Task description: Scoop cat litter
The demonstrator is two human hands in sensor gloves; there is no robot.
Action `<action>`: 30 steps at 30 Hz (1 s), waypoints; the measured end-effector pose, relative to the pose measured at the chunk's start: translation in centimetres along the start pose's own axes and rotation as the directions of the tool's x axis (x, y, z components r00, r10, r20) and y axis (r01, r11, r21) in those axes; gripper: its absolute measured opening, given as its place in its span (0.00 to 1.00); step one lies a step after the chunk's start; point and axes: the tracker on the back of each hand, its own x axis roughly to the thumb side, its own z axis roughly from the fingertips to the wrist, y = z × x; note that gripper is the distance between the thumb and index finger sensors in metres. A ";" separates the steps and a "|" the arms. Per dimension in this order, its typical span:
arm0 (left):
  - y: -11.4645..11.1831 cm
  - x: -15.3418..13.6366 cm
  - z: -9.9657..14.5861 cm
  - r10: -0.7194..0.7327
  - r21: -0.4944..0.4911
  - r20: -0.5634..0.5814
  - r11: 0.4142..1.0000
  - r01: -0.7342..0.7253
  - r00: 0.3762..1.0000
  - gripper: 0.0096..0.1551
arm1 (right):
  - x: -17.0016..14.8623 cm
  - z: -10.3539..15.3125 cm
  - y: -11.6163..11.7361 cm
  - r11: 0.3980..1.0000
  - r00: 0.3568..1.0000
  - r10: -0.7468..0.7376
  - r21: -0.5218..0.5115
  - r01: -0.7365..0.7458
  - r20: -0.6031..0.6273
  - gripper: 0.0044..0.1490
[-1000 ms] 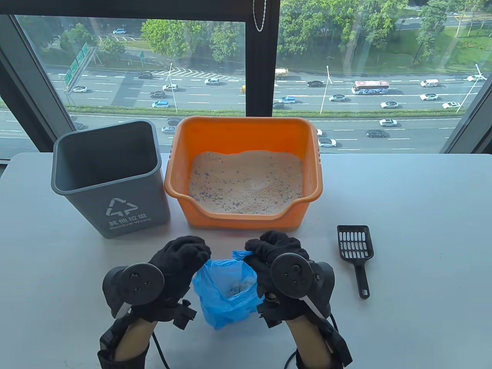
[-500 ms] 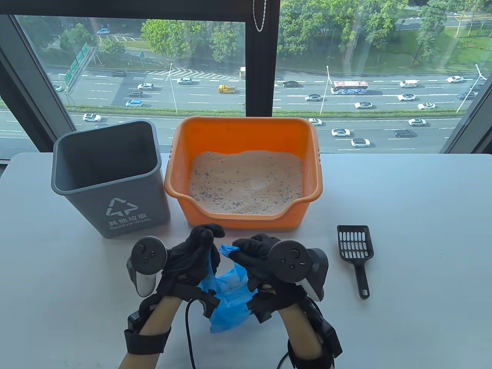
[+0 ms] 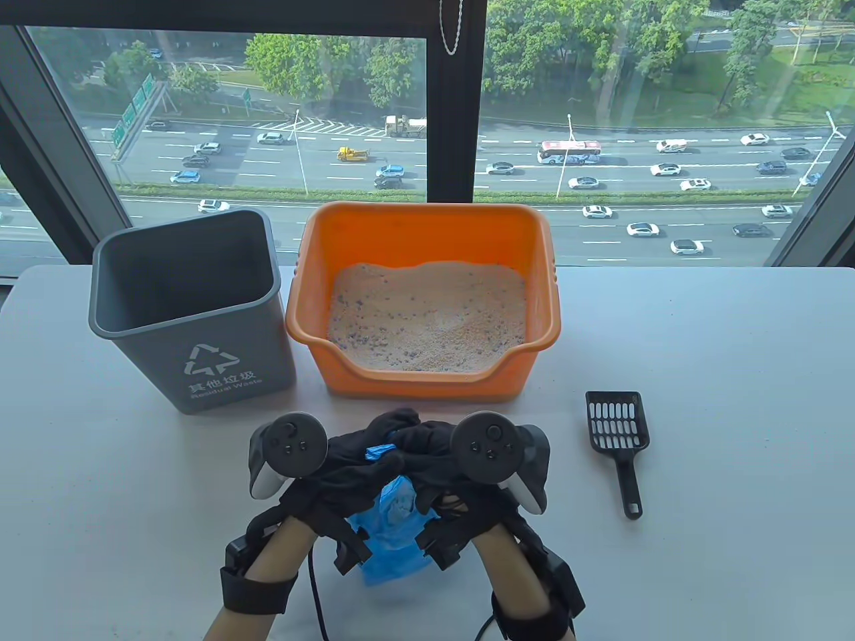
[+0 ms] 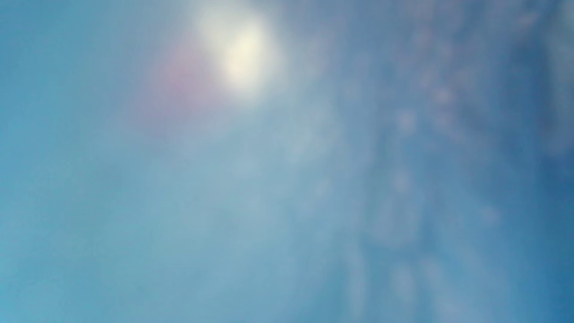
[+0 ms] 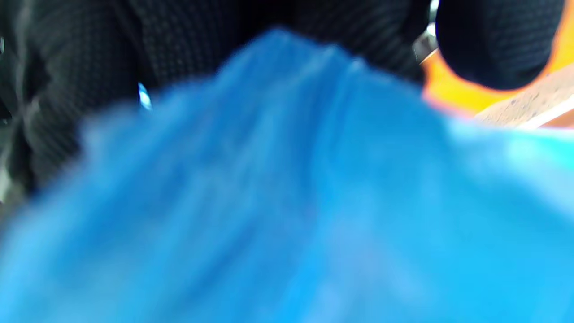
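A blue plastic bag (image 3: 394,534) stands on the table in front of the orange litter box (image 3: 427,230), which holds pale litter (image 3: 427,317). My left hand (image 3: 357,457) and right hand (image 3: 417,444) meet over the bag's top and both grip its gathered blue edges (image 3: 379,452). The bag's mouth is pulled closed between them. The bag fills the left wrist view (image 4: 287,179) as a blue blur and most of the right wrist view (image 5: 287,202). The black slotted scoop (image 3: 619,434) lies on the table to the right, untouched.
A grey waste bin (image 3: 194,307) stands open at the left of the litter box. The table's far edge runs along a window behind both containers. A cable (image 3: 317,594) trails from my left wrist.
Both hands have come together toward the middle, drawing the bag's open mouth shut. The bag now stands narrower and its contents are hidden.
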 end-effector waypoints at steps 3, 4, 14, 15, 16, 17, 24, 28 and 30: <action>0.4 -0.8 0.3 0.051 0.051 -0.061 0.998 -0.047 0.997 0.42 | -0.1 -0.3 0.3 0.979 0.995 -0.103 0.179 0.100 0.011 0.26; 0.6 -1.1 0.3 0.060 0.069 -0.070 0.996 -0.055 0.996 0.40 | -0.2 -0.3 0.3 0.963 0.988 -0.153 0.225 0.150 -0.003 0.32; -0.5 -2.3 -0.2 0.264 0.019 0.012 0.964 -0.265 0.964 0.44 | -2.7 0.1 0.1 0.985 0.968 -0.164 0.027 0.172 -0.188 0.34; -0.6 -2.3 -0.2 0.262 0.019 0.006 0.965 -0.262 0.965 0.44 | -2.7 0.1 0.6 0.983 0.963 -0.178 0.012 0.184 -0.203 0.35; -0.8 -2.2 -0.2 0.245 0.022 0.001 0.969 -0.245 0.970 0.43 | -2.7 0.1 1.1 0.982 0.957 -0.185 -0.001 0.189 -0.223 0.34; -0.8 -2.2 -0.2 0.215 0.031 -0.008 0.976 -0.215 0.977 0.43 | -2.6 0.1 1.5 0.980 0.954 -0.196 -0.007 0.200 -0.228 0.34; -0.5 -2.2 -0.2 0.173 0.016 -0.015 0.985 -0.173 0.985 0.42 | -2.6 0.1 2.4 0.967 0.947 -0.254 -0.042 0.250 -0.196 0.25; 0.1 -2.5 0.1 0.186 0.053 -0.069 0.982 -0.183 0.980 0.39 | -3.2 0.0 1.6 0.959 0.936 -0.284 -0.074 0.275 -0.207 0.23; 0.3 -2.9 0.1 0.158 0.058 -0.094 0.986 -0.153 0.983 0.36 | -3.5 0.1 0.7 0.958 0.943 -0.276 -0.135 0.253 -0.186 0.23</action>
